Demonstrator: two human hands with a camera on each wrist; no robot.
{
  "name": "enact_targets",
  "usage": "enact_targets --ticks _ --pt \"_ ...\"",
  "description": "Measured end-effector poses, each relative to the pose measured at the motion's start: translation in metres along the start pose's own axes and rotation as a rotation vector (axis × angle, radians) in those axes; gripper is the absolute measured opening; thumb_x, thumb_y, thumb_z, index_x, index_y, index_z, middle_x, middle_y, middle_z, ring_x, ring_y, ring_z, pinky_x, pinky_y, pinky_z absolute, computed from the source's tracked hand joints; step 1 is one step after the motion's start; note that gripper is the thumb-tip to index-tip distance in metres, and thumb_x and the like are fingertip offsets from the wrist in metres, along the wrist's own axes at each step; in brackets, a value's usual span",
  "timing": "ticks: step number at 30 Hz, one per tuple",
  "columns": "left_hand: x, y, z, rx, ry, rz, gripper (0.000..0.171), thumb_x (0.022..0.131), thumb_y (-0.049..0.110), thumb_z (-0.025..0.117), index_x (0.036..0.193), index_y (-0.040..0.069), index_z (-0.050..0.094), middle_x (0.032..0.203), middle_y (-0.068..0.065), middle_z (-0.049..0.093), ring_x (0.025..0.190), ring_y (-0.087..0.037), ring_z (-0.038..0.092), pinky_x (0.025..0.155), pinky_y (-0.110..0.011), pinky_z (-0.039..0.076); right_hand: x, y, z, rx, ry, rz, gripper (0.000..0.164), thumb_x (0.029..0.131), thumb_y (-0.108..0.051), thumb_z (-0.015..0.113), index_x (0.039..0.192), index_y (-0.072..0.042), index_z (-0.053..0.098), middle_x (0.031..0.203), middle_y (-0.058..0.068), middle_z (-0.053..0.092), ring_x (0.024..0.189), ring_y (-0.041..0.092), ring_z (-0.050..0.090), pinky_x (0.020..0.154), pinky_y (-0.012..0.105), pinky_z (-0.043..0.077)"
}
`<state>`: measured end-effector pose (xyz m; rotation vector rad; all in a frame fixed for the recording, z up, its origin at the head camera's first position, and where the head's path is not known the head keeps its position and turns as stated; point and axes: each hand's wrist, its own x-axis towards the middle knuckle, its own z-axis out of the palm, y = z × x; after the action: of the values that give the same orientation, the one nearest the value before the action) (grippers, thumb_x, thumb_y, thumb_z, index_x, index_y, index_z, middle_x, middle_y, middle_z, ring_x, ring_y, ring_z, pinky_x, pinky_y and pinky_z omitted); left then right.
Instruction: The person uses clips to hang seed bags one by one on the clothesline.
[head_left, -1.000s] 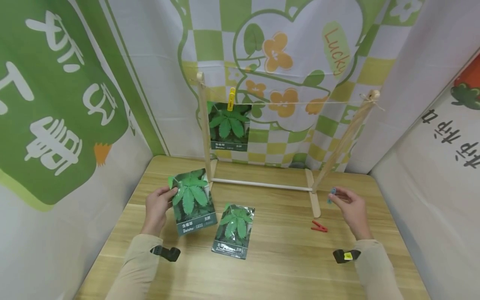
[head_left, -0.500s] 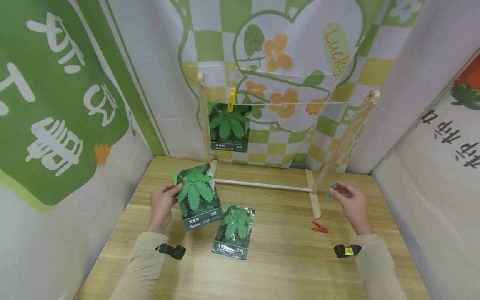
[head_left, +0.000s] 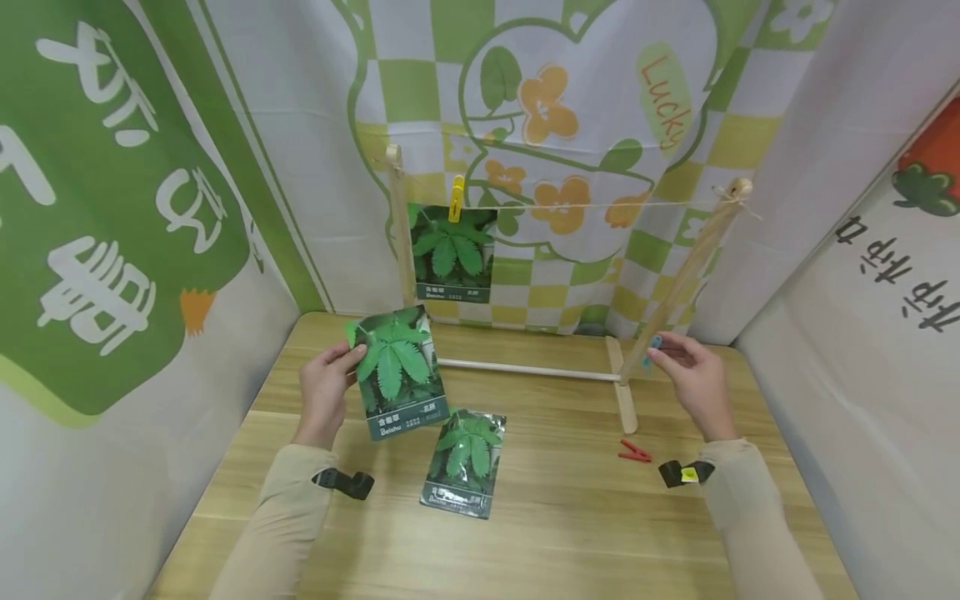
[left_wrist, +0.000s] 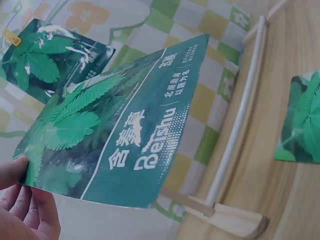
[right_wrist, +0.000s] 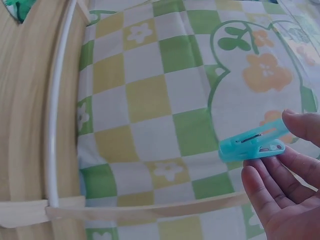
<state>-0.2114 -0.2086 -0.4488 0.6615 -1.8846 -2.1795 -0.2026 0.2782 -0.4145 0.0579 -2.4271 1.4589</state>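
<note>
"Which way does the held packet (head_left: 400, 371) run?"
"In the head view its long axis goes from just short of twelve o'clock to just short of six, text band (head_left: 409, 419) at the lower end."
"Where is it?"
"Above the worktop (head_left: 562, 542); the left hand (head_left: 324, 396) has its grip pinching the ten-o'clock side."
"The right hand (head_left: 699, 385)?"
"Its grip pinches a blue clothespin (right_wrist: 250, 144), nose just below nine o'clock in the right wrist view."
"Other packets?"
"A hung packet (head_left: 453, 262) at one o'clock from it, a lying packet (head_left: 463, 467) at five."
</note>
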Motion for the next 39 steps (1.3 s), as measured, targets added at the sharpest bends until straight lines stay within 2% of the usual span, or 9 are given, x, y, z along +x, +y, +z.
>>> enact_targets --ticks 5,10,13,20,29,39 --pt "-0.003 0.007 0.006 0.014 -0.039 0.009 0.031 0.09 0.015 0.07 0.116 -0.002 0.062 0.089 0.009 0.064 0.08 -0.002 0.064 0.075 -0.017 0.056 0.008 -0.008 0.0 0.057 0.021 -0.053 0.039 0.09 -0.018 0.071 0.12 0.007 0.063 0.09 -0.025 0.064 0.086 -0.007 0.062 0.077 0.007 0.051" --pt "-0.001 0.012 0.016 0.004 -0.068 0.018 0.017 0.089 0.014 0.071 0.103 0.006 0.064 0.085 0.01 0.066 0.076 -0.003 0.065 0.074 -0.018 0.056 0.014 -0.019 0.0 0.067 0.03 -0.081 0.037 0.09 -0.014 0.071 0.118 0.009 0.063 0.089 -0.027 0.064 0.084 -0.007 0.062 0.076 0.007 0.051" --pt "0.002 0.016 0.022 0.01 -0.083 0.037 0.014 0.087 0.014 0.073 0.097 0.01 0.065 0.081 0.011 0.067 0.073 -0.003 0.064 0.072 -0.018 0.056 0.017 -0.025 0.0 0.099 0.037 -0.1 0.036 0.09 -0.011 0.07 0.118 0.01 0.063 0.09 -0.024 0.065 0.083 -0.006 0.062 0.077 0.007 0.051" --pt "0.001 0.025 0.036 -0.008 -0.122 0.077 0.007 0.089 0.011 0.071 0.093 0.011 0.065 0.078 0.014 0.067 0.072 -0.002 0.063 0.068 -0.017 0.055 0.026 -0.042 0.002 0.157 0.046 -0.148 0.034 0.089 -0.009 0.07 0.117 0.01 0.063 0.094 -0.019 0.066 0.082 -0.005 0.064 0.077 0.009 0.052" --pt "0.0 0.024 0.046 -0.07 -0.134 0.068 0.009 0.087 0.011 0.073 0.089 0.011 0.065 0.082 0.009 0.07 0.074 -0.004 0.064 0.071 -0.019 0.056 0.035 -0.053 0.002 0.172 0.038 -0.173 0.032 0.088 -0.005 0.071 0.114 0.011 0.064 0.089 -0.022 0.067 0.081 -0.006 0.064 0.073 0.009 0.052" --pt "-0.001 0.037 0.057 -0.086 -0.139 0.103 0.011 0.087 0.011 0.073 0.093 0.01 0.064 0.079 0.01 0.069 0.075 -0.006 0.065 0.068 -0.018 0.056 0.046 -0.07 0.007 0.174 0.031 -0.242 0.033 0.086 -0.007 0.073 0.114 0.008 0.066 0.092 -0.018 0.069 0.083 -0.003 0.066 0.075 0.011 0.053"
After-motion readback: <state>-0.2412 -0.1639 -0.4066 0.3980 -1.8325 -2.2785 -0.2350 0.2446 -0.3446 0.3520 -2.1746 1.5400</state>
